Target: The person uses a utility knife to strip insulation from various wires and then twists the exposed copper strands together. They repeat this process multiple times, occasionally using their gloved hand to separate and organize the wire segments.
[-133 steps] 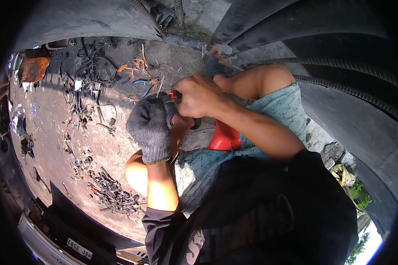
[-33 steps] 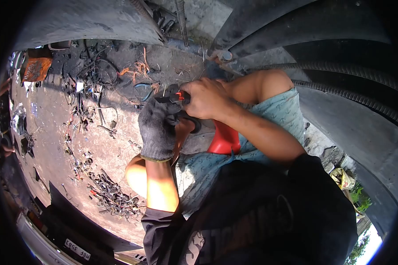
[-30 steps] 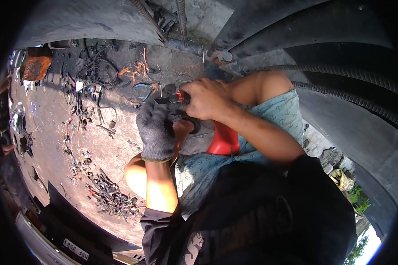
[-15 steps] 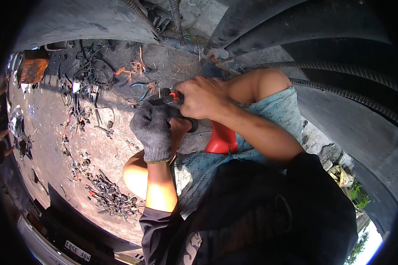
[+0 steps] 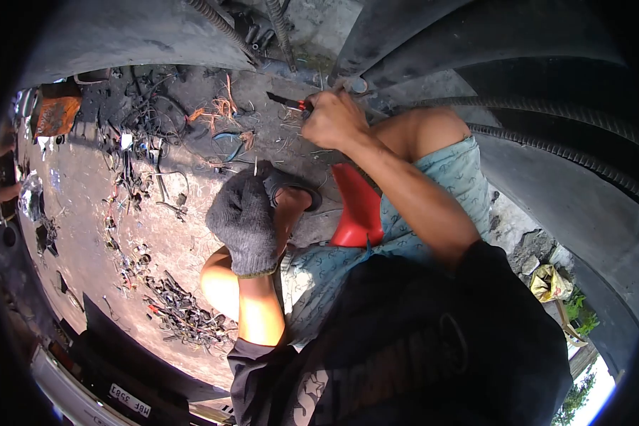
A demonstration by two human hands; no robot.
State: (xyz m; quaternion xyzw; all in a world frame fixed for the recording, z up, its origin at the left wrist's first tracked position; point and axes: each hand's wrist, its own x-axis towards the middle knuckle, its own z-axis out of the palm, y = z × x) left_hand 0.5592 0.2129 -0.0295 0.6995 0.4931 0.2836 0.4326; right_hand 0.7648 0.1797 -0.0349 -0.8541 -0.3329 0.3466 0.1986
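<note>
My right hand [image 5: 330, 117] is stretched out away from me over the ground and grips a pair of red-handled cutters [image 5: 289, 102], whose dark jaws point left. My left hand [image 5: 245, 216] wears a grey knit glove and is curled into a fist by my knee, just left of my sandalled foot [image 5: 295, 192]. Nothing shows in the fist. The two hands are well apart. I sit on a low red stool [image 5: 358, 213].
Stripped copper strands [image 5: 220, 110] and tangled dark wires [image 5: 145, 121] litter the concrete ahead. A heap of cut wire pieces [image 5: 184, 316] lies near my left. Large tyres [image 5: 568, 135] stand at my right. An orange bag [image 5: 53, 113] lies far left, with another person's hand [image 5: 7, 192] below it.
My right hand has pulled away from the gloved hand and reached up and outward with the cutters. The gloved left hand has stayed near my knee, still a fist.
</note>
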